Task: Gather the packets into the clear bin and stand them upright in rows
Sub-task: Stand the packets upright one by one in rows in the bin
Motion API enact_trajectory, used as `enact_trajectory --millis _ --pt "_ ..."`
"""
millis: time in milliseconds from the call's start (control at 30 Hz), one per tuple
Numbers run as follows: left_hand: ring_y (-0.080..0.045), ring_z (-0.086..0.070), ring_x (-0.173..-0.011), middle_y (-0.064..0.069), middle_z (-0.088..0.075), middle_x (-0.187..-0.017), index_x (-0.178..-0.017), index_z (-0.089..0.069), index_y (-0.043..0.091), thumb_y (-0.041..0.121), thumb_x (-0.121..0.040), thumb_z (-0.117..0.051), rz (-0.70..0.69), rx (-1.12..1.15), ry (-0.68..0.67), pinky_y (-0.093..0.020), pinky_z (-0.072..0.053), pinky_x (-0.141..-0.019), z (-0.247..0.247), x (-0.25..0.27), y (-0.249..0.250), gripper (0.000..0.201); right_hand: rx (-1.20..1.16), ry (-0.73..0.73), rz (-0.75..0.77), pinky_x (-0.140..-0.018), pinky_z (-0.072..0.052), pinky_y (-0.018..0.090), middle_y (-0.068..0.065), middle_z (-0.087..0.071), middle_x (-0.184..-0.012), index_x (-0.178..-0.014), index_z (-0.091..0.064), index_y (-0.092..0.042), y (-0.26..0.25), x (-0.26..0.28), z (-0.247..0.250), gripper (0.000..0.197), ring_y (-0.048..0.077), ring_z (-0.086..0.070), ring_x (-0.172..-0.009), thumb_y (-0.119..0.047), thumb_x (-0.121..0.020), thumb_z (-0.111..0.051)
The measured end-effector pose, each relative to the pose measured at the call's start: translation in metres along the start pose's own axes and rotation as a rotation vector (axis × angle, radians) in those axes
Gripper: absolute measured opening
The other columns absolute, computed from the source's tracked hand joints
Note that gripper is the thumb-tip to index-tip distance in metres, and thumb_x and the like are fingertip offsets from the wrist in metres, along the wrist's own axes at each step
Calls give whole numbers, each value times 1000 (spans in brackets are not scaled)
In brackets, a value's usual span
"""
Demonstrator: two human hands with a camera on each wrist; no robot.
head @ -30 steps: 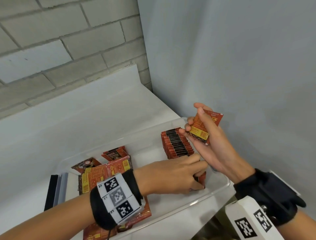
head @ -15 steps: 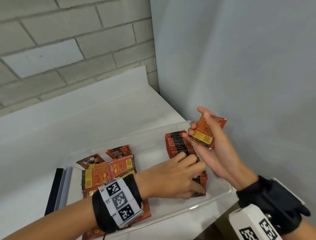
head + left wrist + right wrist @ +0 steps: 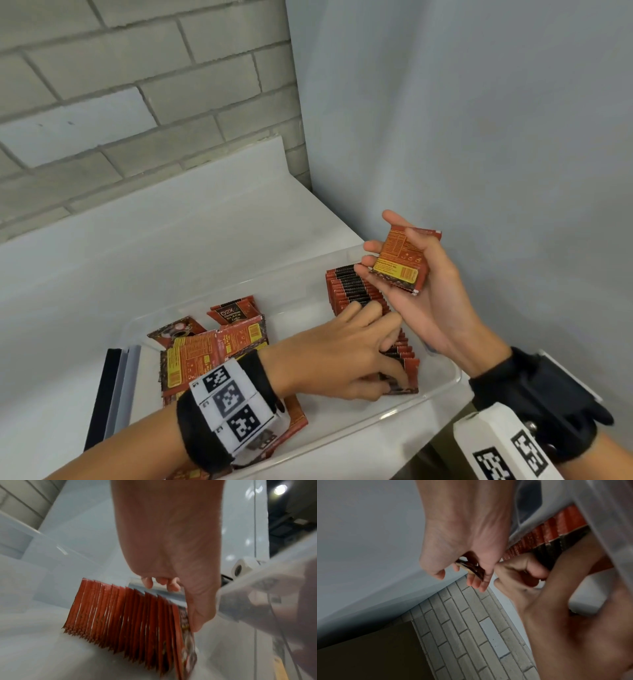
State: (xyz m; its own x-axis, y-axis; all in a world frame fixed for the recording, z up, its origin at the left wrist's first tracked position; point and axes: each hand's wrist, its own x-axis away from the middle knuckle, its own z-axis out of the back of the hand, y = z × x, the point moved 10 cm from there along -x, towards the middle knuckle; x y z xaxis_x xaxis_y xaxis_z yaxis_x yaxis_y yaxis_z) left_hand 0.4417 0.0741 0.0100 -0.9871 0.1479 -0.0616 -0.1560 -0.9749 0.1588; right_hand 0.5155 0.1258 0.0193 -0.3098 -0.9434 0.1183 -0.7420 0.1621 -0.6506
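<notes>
White counter (image 3: pixel 164 260), clear bin (image 3: pixel 442 383), left hand (image 3: pixel 342 359) hiding packet row (image 3: pixel 352 287) end

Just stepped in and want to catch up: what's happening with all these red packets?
A person is filing packets into a clear bin. One upright row already stands along its right side; the left hand grips the row's near end, steadying it. The right hand holds a small stack of packets above the row. A loose pile lies flat at the bin's left, not yet sorted.

loose packet (image 3: pixel 233 313) reads "D2X BLACK Coffee"
</notes>
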Motion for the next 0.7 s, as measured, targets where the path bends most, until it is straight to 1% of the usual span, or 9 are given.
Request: enact_trajectory --millis 67,200,267,333,367,467,533,633,700 --pt "-11 -26 -87 4 -30 -88 -107 -72 27 35 -91 -63 22 155 1 -29 -29 -74 12 2 -6 20 -15 -18 -4 -88 -56 41 21 -66 -100 -131 -57 -15 0 1 -2 49 30 -67 -91 -24 -84 -49" --pt "-14 -45 -77 -4 -50 -78 -95 -75 15 29 -90 -65 171 486 49 -30 -41 -73 48 15 -34 18 -46 -88 -22 -91 -54 46 28 -64 -115 -133 -53 -13 2 2 -9 49 42 -64 -106 -14 -85 -43" --pt "-12 -49 -70 -4 -56 -74 -84 -73 12 29 -91 -63 249 547 163 -30 -43 -67 67 26 -49 20 -13 -111 -35 -92 -54 45 29 -63 -119 -136 -50 -12 5 2 -11 48 42 -64 -108 -11 -88 -42" --pt "-10 -48 -63 1 -56 -68 -77 -68 18 26 -92 -63 363 564 335 -30 -43 -62 84 39 -68 18 48 -125 -55 -92 -54 44 27 -63 -120 -136 -49 -12 8 3 -12 45 40 -64 -110 -9 -92 -43" --pt "-11 -48 -61 0 -56 -66 -77 -66 20 26 -93 -62 428 560 419 -30 -42 -61 89 46 -78 17 94 -133 -62 -92 -54 42 25 -64 -120 -136 -50 -13 10 3 -12 44 37 -64 -110 -9 -93 -44" --pt "-17 -52 -67 -5 -60 -75 -90 -61 17 38 -89 -60 600 537 581 -33 -44 -62 92 62 -100 21 271 -137 -62 -90 -55 36 15 -68 -118 -130 -55 -17 10 5 -10 42 29 -66 -108 -11 -89 -53" --pt "-14 -55 -76 1 -60 -85 -104 -60 22 45 -84 -60 660 578 599 -31 -49 -67 88 65 -106 31 351 -142 -61 -90 -56 34 11 -69 -119 -127 -58 -18 11 5 -10 42 27 -67 -108 -11 -86 -57" --pt "-10 -58 -89 11 -60 -95 -120 -58 26 44 -81 -64 632 664 532 -28 -52 -77 79 59 -104 43 419 -160 -77 -89 -56 36 11 -69 -118 -124 -60 -18 14 6 -11 42 29 -67 -106 -13 -83 -62" --pt "-11 -58 -93 13 -61 -95 -120 -61 24 39 -84 -68 588 718 512 -29 -52 -81 76 56 -102 39 432 -152 -78 -85 -57 35 9 -70 -114 -121 -61 -18 15 5 -9 41 27 -68 -103 -21 -80 -63"
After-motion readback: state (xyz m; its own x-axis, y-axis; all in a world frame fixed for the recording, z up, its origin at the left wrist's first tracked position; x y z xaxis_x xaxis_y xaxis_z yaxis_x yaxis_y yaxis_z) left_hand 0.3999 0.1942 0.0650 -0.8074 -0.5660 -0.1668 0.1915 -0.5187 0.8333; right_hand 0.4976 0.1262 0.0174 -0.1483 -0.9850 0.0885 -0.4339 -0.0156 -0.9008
